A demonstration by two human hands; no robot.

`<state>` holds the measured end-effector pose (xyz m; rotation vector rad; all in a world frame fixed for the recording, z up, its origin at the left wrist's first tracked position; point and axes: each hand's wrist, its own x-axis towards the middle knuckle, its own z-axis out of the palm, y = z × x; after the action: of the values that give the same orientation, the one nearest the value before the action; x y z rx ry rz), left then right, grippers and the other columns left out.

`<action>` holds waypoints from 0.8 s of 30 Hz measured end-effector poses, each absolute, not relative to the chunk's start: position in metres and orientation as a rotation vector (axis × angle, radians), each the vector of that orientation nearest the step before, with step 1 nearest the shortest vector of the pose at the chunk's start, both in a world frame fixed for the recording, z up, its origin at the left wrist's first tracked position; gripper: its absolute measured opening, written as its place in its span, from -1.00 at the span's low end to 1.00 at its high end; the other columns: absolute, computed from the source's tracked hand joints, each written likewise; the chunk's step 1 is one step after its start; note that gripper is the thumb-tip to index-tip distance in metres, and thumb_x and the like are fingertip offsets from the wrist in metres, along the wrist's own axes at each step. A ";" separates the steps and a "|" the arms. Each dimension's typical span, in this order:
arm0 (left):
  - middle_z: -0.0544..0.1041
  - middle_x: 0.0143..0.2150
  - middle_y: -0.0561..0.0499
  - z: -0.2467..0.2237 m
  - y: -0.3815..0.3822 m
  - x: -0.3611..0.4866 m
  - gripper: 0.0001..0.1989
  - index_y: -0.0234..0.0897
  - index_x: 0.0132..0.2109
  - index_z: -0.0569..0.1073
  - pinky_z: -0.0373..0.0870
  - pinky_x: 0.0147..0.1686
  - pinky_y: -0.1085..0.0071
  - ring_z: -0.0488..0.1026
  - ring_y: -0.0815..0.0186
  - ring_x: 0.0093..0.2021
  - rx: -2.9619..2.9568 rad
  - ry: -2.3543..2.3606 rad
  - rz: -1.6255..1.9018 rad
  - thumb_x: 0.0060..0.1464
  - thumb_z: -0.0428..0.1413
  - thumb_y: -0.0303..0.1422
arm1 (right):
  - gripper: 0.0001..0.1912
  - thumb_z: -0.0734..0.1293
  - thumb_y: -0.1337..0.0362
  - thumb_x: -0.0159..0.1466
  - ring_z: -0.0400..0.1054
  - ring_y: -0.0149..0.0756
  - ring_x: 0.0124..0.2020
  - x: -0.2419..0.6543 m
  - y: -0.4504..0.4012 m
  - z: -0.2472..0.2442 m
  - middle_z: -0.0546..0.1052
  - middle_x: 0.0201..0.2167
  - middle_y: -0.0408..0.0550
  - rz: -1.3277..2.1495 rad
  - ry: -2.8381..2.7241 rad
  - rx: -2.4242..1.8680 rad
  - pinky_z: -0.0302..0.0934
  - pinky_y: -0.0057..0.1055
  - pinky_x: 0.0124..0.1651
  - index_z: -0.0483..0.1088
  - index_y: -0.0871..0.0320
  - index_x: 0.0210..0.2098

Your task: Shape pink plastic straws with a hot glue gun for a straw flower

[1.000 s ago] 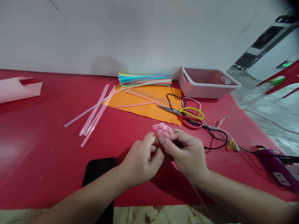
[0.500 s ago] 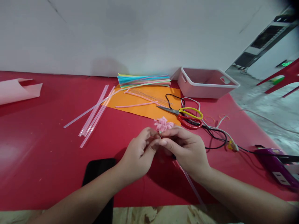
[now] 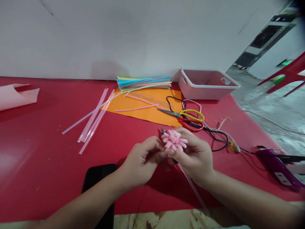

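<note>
A pink fuzzy pipe-cleaner flower (image 3: 175, 140) faces up between my hands. My right hand (image 3: 196, 156) is closed on it, with the thumb at its near edge. My left hand (image 3: 145, 159) is also closed, thumb and finger pinched together at the flower's left side; whatever they hold is hidden. Behind the flower a metal tip of what looks like a glue gun (image 3: 163, 131) pokes out. Its body is mostly covered by my hands. A clear pink stick (image 3: 193, 187) runs down from under my right hand toward the table's front edge.
Clear pink sticks (image 3: 95, 117) and a black phone (image 3: 100, 178) lie left. Farther back are orange paper (image 3: 143, 113), coloured pipe cleaners (image 3: 143, 83), scissors (image 3: 192, 119) and a pink basket (image 3: 207, 92). Cables (image 3: 220, 141) lead right to a purple power strip (image 3: 278, 168).
The flower has turned its face up toward me and moved slightly down and right, onto my right thumb and fingers. The metal tip has come into view. The view has shifted slightly.
</note>
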<state>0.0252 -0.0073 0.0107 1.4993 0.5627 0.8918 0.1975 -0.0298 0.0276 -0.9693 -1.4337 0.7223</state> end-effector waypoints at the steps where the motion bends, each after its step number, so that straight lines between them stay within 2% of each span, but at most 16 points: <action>1: 0.65 -0.26 -0.04 0.010 -0.006 0.026 -0.87 -0.22 -0.22 0.44 0.52 -0.16 0.40 0.62 0.27 -0.21 1.532 0.528 0.922 0.38 0.12 -0.36 | -0.88 0.51 0.28 0.24 0.45 -0.36 -0.42 0.198 -0.030 0.028 0.56 -0.42 -0.08 0.639 -1.486 -0.958 0.41 -0.43 -0.38 0.55 0.12 -0.42; 4: 0.63 -0.29 -0.01 0.010 -0.004 0.027 -0.86 -0.22 -0.24 0.42 0.50 -0.17 0.44 0.59 0.32 -0.26 1.608 0.481 0.996 0.37 0.12 -0.39 | -0.91 0.47 0.36 0.24 0.48 -0.33 -0.38 0.201 -0.032 0.030 0.60 -0.43 -0.06 0.508 -1.567 -0.933 0.42 -0.42 -0.34 0.56 0.12 -0.41; 10: 0.56 -0.33 0.03 0.009 -0.004 0.025 -0.85 -0.21 -0.26 0.40 0.47 -0.25 0.46 0.50 0.34 -0.33 1.675 0.511 1.023 0.36 0.12 -0.39 | -0.95 0.48 0.38 0.25 0.49 -0.35 -0.36 0.202 -0.032 0.029 0.60 -0.38 -0.07 0.527 -1.595 -0.909 0.42 -0.43 -0.31 0.57 0.11 -0.34; 12: 0.57 -0.31 0.03 0.006 -0.004 0.024 -0.87 -0.20 -0.24 0.42 0.48 -0.24 0.45 0.52 0.34 -0.32 1.673 0.531 1.041 0.36 0.13 -0.38 | -0.92 0.53 0.28 0.24 0.47 -0.34 -0.34 0.201 -0.031 0.024 0.57 -0.36 -0.08 0.565 -1.593 -0.916 0.42 -0.43 -0.30 0.56 0.10 -0.31; 16: 0.57 -0.28 0.05 0.003 -0.002 0.019 -0.92 -0.18 -0.20 0.46 0.51 -0.19 0.43 0.55 0.33 -0.28 1.726 0.578 1.200 0.33 0.18 -0.43 | -0.55 0.57 -0.06 0.17 0.48 -0.25 -0.23 0.198 -0.029 0.012 0.52 -0.23 -0.02 0.670 -1.589 -0.938 0.44 -0.37 -0.27 0.55 0.05 -0.06; 17: 0.57 -0.26 0.04 0.003 -0.001 0.017 -0.91 -0.18 -0.19 0.47 0.52 -0.17 0.42 0.56 0.32 -0.26 1.778 0.584 1.266 0.31 0.18 -0.46 | -0.50 0.55 -0.09 0.19 0.48 -0.24 -0.21 0.198 -0.030 0.010 0.52 -0.22 -0.02 0.684 -1.588 -0.926 0.44 -0.37 -0.27 0.53 0.03 0.00; 18: 0.57 -0.24 0.04 0.004 -0.001 0.015 -0.89 -0.17 -0.16 0.49 0.52 -0.15 0.41 0.56 0.32 -0.23 1.842 0.589 1.328 0.29 0.18 -0.50 | -0.53 0.51 -0.08 0.24 0.48 -0.24 -0.20 0.198 -0.030 0.010 0.52 -0.23 -0.02 0.683 -1.590 -0.922 0.44 -0.37 -0.26 0.53 0.02 0.02; 21: 0.59 -0.20 0.03 0.007 0.000 0.010 -0.78 -0.16 -0.11 0.51 0.53 -0.15 0.41 0.56 0.32 -0.22 2.000 0.619 1.436 0.22 0.19 -0.60 | -0.84 0.35 0.16 0.44 0.44 -0.36 -0.33 0.199 -0.032 0.016 0.51 -0.37 -0.09 0.613 -1.625 -0.948 0.39 -0.43 -0.28 0.56 0.07 -0.15; 24: 0.55 -0.31 0.02 0.005 -0.001 0.009 -0.84 -0.16 -0.19 0.51 0.53 -0.28 0.38 0.51 0.29 -0.32 2.006 0.698 1.482 0.20 0.23 -0.55 | -0.74 0.31 0.32 0.45 0.36 -0.44 -0.48 0.200 -0.033 0.022 0.46 -0.51 -0.15 0.574 -1.703 -0.939 0.30 -0.51 -0.39 0.46 0.13 -0.40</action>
<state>0.0091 -0.0013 0.0053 2.0062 0.6980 1.4821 0.1996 -0.0332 0.0223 -0.9385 -1.7031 0.5743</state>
